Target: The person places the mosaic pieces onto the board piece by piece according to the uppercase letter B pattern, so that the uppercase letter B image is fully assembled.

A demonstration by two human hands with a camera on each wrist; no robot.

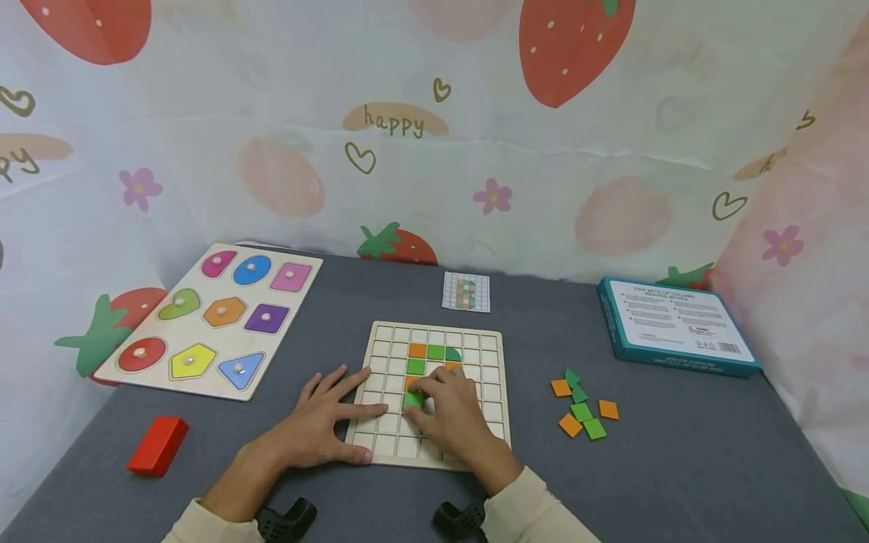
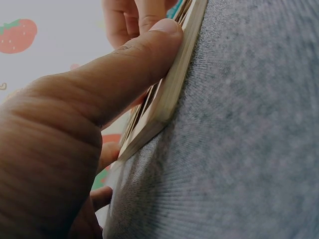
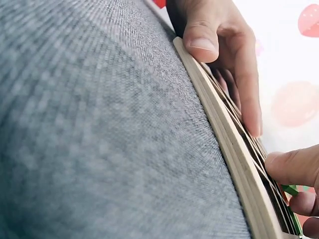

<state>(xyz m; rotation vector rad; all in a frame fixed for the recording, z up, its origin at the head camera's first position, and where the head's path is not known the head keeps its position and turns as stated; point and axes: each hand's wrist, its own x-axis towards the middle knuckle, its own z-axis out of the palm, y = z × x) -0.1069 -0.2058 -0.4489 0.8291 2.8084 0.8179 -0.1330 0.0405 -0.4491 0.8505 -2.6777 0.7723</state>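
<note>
One green tile point(image 1: 413, 400) is pinched by the nearer right hand point(image 1: 451, 411), left of its palm, at the grid board point(image 1: 489, 375), just below an orange tile point(image 1: 410, 382); the board's left side is touched by the spread left hand point(image 1: 326, 418).

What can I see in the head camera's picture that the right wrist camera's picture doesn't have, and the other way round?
Only the head view shows the teal-and-white cardboard box, the small white paper pattern card and the loose orange and green flat tiles on the right.

Only the right wrist view shows, side-on and close up, the layered edge of the square pale wooden grid board and the ribbed weave of the grey cloth.

Both share the board, the cloth, the left hand, the right hand and the white strawberry-print backdrop.
</note>
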